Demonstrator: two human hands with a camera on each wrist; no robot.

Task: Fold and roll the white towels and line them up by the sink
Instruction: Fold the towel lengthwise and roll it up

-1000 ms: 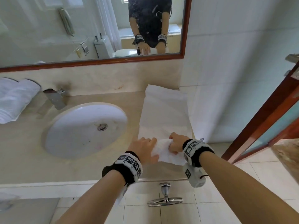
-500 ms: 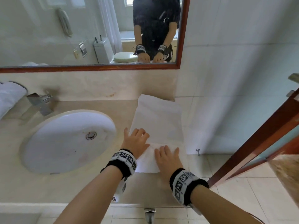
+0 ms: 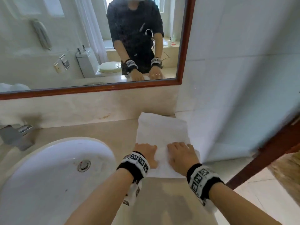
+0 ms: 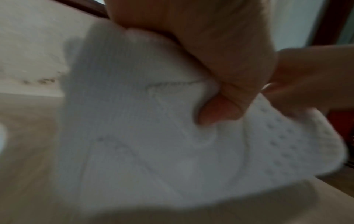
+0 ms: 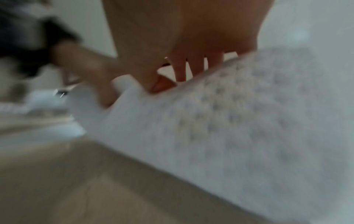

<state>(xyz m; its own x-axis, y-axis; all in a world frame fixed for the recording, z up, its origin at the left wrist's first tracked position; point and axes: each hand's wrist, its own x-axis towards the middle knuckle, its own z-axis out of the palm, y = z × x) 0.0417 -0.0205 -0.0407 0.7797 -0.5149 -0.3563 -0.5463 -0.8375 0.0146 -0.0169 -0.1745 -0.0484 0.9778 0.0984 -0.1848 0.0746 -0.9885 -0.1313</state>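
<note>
The towel lies spread as a long white strip on the beige surface, just right of the sink, with its far end reaching the back wall below the mirror. Its near end is turned over into a thicker fold that lies under both hands.

The left hand rests on the left part of that fold. In the left wrist view its fingers are curled, with the thumb tucked against the cloth and the towel bunched around it, so it grips the fold. The right hand lies just beside it on the right part of the fold, palm down. From the right wrist view its fingers reach straight over the raised edge of the towel and press on it, not curled round it; the picture is blurred.

Both wrists wear black bands with printed square markers. A metal tap stands at the far left of the sink. A white tiled wall rises right of the towel, and a dark wooden door frame stands at the near right. The mirror shows the person leaning over the towel.
</note>
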